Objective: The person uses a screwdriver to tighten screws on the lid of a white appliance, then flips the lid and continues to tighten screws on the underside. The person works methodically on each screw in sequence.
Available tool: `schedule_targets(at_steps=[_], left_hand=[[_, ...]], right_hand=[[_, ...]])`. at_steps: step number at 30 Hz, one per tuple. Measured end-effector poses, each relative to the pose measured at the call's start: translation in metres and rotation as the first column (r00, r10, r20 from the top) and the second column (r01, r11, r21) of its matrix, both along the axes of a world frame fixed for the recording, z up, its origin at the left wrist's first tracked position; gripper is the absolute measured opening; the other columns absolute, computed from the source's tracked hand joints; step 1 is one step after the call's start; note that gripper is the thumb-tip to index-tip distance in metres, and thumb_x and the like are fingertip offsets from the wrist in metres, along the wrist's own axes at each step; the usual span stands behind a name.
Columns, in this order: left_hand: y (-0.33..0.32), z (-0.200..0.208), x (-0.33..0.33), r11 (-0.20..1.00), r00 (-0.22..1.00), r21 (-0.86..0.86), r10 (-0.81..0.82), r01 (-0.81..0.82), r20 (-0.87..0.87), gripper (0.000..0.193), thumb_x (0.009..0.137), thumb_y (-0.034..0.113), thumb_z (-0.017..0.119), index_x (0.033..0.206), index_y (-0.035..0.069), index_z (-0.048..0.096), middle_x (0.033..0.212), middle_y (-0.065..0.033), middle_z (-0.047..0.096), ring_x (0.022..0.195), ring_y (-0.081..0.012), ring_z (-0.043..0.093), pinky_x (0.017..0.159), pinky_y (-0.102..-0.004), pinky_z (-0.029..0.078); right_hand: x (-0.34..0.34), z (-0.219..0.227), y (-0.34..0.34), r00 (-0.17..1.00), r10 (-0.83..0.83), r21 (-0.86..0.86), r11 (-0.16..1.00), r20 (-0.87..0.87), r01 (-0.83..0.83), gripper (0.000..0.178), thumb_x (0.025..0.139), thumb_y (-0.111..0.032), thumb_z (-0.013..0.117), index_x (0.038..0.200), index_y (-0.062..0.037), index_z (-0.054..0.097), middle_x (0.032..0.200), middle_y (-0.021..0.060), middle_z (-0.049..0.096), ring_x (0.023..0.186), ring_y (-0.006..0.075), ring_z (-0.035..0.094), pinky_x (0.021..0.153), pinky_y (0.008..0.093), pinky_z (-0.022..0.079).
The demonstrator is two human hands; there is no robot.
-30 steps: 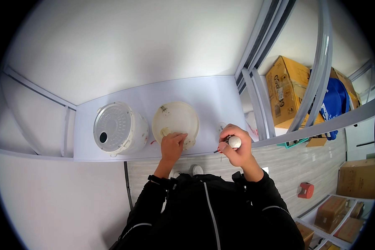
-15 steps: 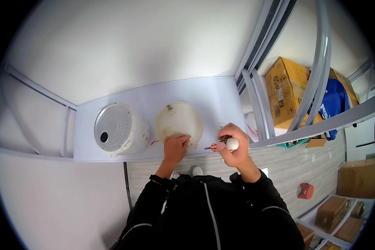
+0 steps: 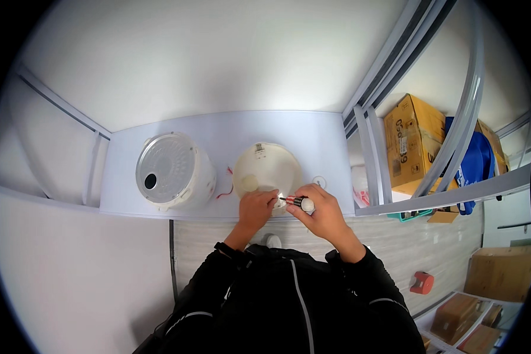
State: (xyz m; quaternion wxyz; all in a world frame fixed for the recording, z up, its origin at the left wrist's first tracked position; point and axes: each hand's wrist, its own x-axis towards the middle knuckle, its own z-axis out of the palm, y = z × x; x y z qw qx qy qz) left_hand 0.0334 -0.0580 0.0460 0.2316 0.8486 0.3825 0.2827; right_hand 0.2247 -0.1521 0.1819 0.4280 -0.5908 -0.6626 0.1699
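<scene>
A screwdriver (image 3: 298, 202) with a red, black and white handle is gripped in my right hand (image 3: 324, 217), its tip pointing left. That tip sits beside the fingertips of my left hand (image 3: 256, 209), over the near rim of a cream round plastic shell (image 3: 277, 165). My left fingers are pressed together at the rim; whatever they pinch is too small to make out. A small metal-looking part (image 3: 259, 151) shows at the shell's far edge. Left of the shell stands a white round appliance body (image 3: 202, 180) under a translucent lid (image 3: 172, 159) with a dark round hole.
Red wire (image 3: 225, 193) lies on the white tabletop (image 3: 321, 141) between the appliance and the shell. A small clear ring-shaped piece (image 3: 319, 182) is right of the shell. Grey frame posts (image 3: 379, 159) and cardboard boxes (image 3: 413, 141) border the right side. A red stool (image 3: 422, 282) stands on the floor.
My right hand has moved left with the screwdriver, bringing its tip to my left fingertips at the shell's near rim. The view has shifted slightly; more red wire shows.
</scene>
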Motion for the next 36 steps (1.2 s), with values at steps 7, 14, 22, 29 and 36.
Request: schedule_targets(at_steps=[7, 14, 22, 29, 36], left_hand=[[-0.004, -0.007, 0.002, 0.999, 0.999, -0.017, 0.043, -0.044, -0.009, 0.021, 0.092, 0.022, 0.077, 0.112, 0.018, 0.082, 0.095, -0.0039, 0.08, 0.085, -0.0269, 0.074, 0.073, -0.042, 0.059], [0.0, -0.011, 0.002, 1.0, 0.999, -0.031, 0.002, -0.003, -0.037, 0.02, 0.092, 0.021, 0.077, 0.111, 0.018, 0.082, 0.096, -0.0049, 0.08, 0.086, -0.0274, 0.074, 0.072, -0.0422, 0.059], [0.008, -0.007, 0.001, 0.995, 0.998, -0.074, -0.068, 0.068, 0.003, 0.019, 0.094, 0.02, 0.076, 0.111, 0.016, 0.082, 0.097, -0.0061, 0.079, 0.087, -0.0287, 0.075, 0.073, -0.0422, 0.06], [0.008, -0.002, 0.0, 0.991, 0.996, -0.101, -0.083, 0.085, 0.018, 0.019, 0.094, 0.02, 0.075, 0.111, 0.016, 0.082, 0.096, -0.0077, 0.079, 0.085, -0.0314, 0.075, 0.073, -0.0437, 0.059], [0.008, -0.001, 0.0, 0.991, 0.997, -0.114, -0.074, 0.075, 0.013, 0.019, 0.093, 0.02, 0.076, 0.11, 0.016, 0.082, 0.096, -0.0075, 0.079, 0.086, -0.0313, 0.075, 0.074, -0.0448, 0.059]], right_hand=[[-0.006, 0.0, -0.006, 0.998, -0.037, -0.007, 0.999, -0.049, 0.037, 0.031, 0.087, -0.021, 0.089, 0.106, -0.0059, 0.069, 0.101, 0.0114, 0.073, 0.087, 0.035, 0.073, 0.075, 0.0413, 0.058], [-0.011, -0.014, -0.018, 0.989, -0.136, -0.045, 0.99, -0.056, 0.133, 0.034, 0.088, -0.02, 0.089, 0.11, -0.0047, 0.069, 0.106, 0.013, 0.073, 0.095, 0.0354, 0.072, 0.085, 0.0419, 0.057], [-0.018, -0.02, -0.038, 0.974, -0.2, -0.074, 0.979, -0.108, 0.193, 0.036, 0.091, -0.017, 0.087, 0.116, -0.0024, 0.066, 0.111, 0.015, 0.072, 0.102, 0.0355, 0.071, 0.09, 0.0409, 0.056], [-0.027, -0.021, -0.044, 0.971, -0.214, -0.077, 0.975, -0.101, 0.207, 0.036, 0.094, -0.015, 0.084, 0.121, -0.0023, 0.063, 0.115, 0.0161, 0.07, 0.104, 0.0347, 0.069, 0.092, 0.0405, 0.055], [-0.034, -0.027, -0.045, 0.963, -0.25, -0.1, 0.966, -0.099, 0.24, 0.033, 0.096, -0.013, 0.081, 0.122, -0.0028, 0.063, 0.117, 0.015, 0.071, 0.104, 0.0294, 0.069, 0.095, 0.038, 0.054]])
